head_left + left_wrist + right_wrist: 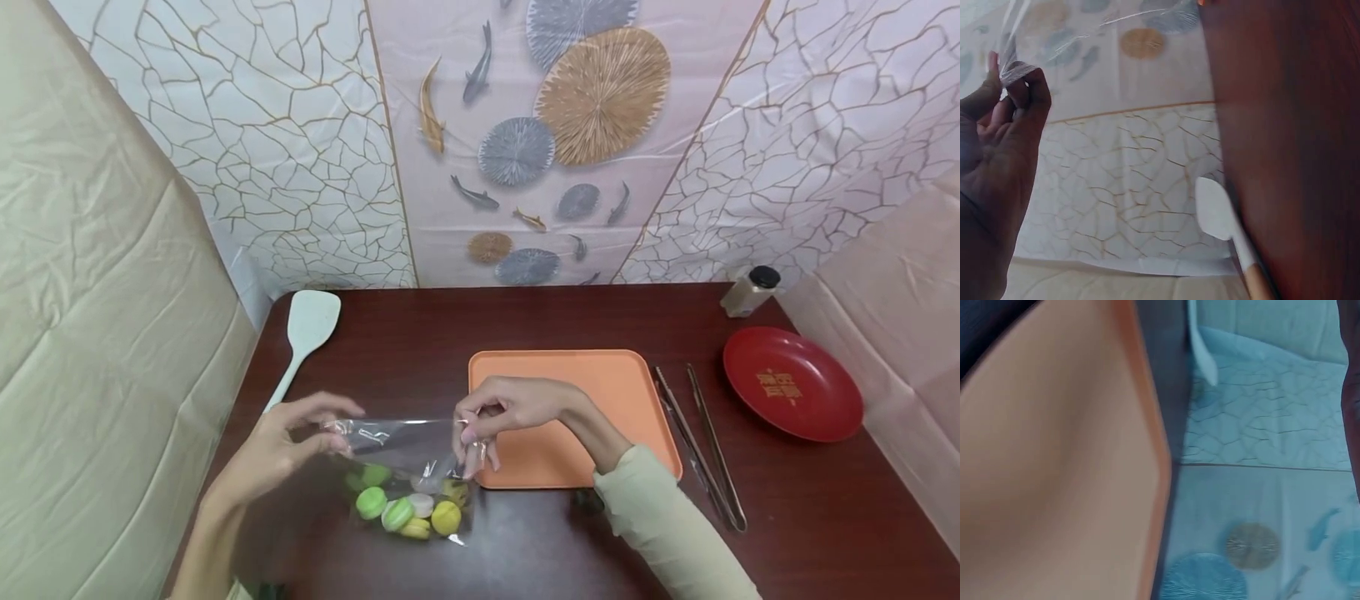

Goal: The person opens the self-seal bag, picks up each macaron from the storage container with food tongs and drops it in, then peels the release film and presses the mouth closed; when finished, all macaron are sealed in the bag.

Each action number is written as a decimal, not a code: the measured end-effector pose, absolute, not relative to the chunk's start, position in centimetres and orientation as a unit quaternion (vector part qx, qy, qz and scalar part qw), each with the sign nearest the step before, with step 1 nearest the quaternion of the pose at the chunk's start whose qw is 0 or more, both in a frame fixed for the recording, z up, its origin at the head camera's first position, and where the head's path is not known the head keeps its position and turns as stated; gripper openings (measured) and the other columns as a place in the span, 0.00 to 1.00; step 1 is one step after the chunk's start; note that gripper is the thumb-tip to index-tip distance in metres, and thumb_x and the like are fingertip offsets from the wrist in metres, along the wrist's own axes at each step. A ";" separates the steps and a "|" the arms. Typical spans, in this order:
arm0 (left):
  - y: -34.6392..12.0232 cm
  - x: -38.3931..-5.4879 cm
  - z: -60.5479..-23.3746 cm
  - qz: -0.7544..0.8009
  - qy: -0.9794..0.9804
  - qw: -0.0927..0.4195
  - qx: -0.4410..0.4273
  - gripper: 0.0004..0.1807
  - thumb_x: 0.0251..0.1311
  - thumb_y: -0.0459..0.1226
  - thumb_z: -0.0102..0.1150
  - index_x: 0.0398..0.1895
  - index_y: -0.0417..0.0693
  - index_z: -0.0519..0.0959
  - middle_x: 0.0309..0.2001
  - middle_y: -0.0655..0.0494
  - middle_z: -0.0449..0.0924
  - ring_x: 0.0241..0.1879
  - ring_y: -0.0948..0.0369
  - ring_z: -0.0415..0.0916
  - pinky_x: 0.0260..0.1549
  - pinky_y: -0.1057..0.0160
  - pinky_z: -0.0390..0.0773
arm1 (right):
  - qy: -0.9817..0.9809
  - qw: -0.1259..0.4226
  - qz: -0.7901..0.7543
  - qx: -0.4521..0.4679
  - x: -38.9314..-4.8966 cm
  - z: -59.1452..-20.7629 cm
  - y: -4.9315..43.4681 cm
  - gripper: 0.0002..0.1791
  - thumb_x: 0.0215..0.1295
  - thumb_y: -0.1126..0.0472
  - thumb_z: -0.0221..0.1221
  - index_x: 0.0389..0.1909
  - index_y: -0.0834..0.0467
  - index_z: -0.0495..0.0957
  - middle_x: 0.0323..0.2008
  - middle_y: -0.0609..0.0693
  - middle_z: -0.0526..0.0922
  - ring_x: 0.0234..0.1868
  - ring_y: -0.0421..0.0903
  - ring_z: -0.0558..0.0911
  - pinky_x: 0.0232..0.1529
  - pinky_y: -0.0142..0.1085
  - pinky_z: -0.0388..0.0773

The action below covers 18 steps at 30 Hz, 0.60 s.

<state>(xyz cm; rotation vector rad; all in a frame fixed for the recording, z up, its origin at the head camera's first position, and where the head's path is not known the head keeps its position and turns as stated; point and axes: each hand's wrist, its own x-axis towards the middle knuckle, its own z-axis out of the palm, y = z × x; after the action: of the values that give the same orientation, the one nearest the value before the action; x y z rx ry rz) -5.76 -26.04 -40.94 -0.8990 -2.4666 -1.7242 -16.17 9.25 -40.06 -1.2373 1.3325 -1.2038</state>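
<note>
A clear plastic bag [397, 450] spans the space between both hands, with several green, yellow and pale macarons [397, 513] at its bottom. My left hand [281, 446] pinches the bag's upper left corner between thumb and fingers; the left wrist view shows the same left hand [1007, 125] with film stretched from its fingertips. At the upper right corner, my right hand [506, 408] pinches the film, its wrist passing over the orange tray [600, 400]. Only a dark edge of the right hand [1352, 394] shows in the right wrist view.
Behind the left hand lies a pale spatula [307, 329]. Metal tongs [708, 450] rest right of the tray, beside a red plate [793, 383]. A black-capped jar [750, 292] stands at the back right. Patterned cloth [315, 150] hangs behind the table.
</note>
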 end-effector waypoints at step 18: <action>-26.5 -15.1 -47.8 -0.365 -0.897 0.038 -0.248 0.18 0.67 0.19 0.57 0.42 0.47 0.91 0.39 0.55 0.90 0.35 0.62 0.78 0.35 0.63 0.77 | 0.855 0.070 -0.349 -0.378 -23.1 -47.2 7.1 0.19 0.76 0.55 0.69 0.22 0.54 0.80 0.22 0.42 0.76 0.27 0.40 0.71 0.39 0.36 0.71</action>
<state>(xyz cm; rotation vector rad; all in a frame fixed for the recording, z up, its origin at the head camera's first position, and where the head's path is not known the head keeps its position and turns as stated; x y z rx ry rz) -15.09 -26.50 -47.77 -0.7616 -2.7499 -1.1193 -23.09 7.09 -47.19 -1.1375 2.5725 -1.0488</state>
